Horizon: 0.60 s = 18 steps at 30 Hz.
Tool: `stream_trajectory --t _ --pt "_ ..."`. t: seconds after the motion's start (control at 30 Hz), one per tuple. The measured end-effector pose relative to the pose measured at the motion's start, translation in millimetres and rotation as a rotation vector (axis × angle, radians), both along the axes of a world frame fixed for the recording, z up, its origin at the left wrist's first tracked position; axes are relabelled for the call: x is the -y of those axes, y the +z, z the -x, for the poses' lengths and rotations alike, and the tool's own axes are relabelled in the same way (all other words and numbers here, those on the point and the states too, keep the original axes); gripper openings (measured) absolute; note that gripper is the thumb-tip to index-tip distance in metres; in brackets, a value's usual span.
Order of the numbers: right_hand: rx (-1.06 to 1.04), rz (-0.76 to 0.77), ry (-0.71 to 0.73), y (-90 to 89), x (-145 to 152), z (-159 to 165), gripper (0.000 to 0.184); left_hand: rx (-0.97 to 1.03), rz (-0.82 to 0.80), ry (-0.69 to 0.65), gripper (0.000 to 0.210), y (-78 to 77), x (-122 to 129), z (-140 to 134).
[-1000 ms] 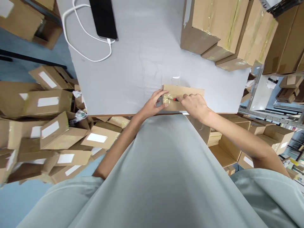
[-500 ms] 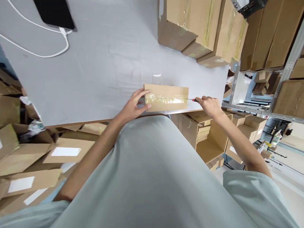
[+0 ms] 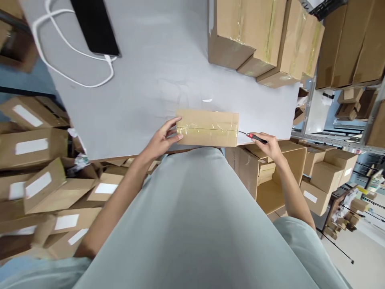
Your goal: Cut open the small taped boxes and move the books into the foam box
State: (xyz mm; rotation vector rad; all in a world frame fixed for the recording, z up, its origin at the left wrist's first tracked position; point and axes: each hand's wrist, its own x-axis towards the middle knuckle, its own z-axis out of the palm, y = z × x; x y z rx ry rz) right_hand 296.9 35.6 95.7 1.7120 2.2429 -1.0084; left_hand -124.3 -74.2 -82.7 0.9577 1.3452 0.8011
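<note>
A small cardboard box (image 3: pixel 207 138) lies near the table's front edge, with clear tape along its middle seam. My left hand (image 3: pixel 161 140) grips the box's left end, thumb and fingers on either side of the taped seam. In my right hand (image 3: pixel 266 144) is a utility knife (image 3: pixel 255 138) with a red and black handle. Its thin blade points left, its tip at the box's right end by the seam. Whether the tip touches the cardboard I cannot tell.
Taped cartons (image 3: pixel 264 48) stand at the table's back right. A black phone (image 3: pixel 95 28) with a white cable (image 3: pixel 87 85) lies back left. Below the table edge sit an open carton (image 3: pixel 270 192) on the right and piled boxes (image 3: pixel 45 192) on the left. Metal shelving (image 3: pixel 323 136) stands right.
The knife has turned in my right hand, showing more of its handle. The box has shifted slightly left in view with my left hand still on it. The camera view has swung left.
</note>
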Motion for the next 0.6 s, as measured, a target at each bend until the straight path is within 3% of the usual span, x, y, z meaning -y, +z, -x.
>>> stream_trajectory --t 0.1,0.23,0.37,0.5,0.6 --pt "-0.186 -0.042 -0.266 -24.9 11.1 4.4 0.055 0.016 0.026 0.050 0.085 -8.7 7.3 13.7" --pt "-0.270 -0.056 -0.587 -69.3 18.1 26.6 0.065 -0.011 0.079 0.156 0.087 -26.6 19.9 32.7" --pt "-0.371 0.084 -0.684 -103.2 29.8 73.2 0.068 -0.153 0.103 0.211 0.079 -44.1 28.8 46.5" --pt "-0.458 0.130 -0.704 -100.4 44.9 112.0 0.068 -0.171 0.145 0.218 0.080 -53.8 26.4 35.1" --pt "-0.483 0.072 -0.740 -83.3 47.5 115.2 0.067 -0.059 0.146 0.205 0.075 -58.3 16.0 0.0"
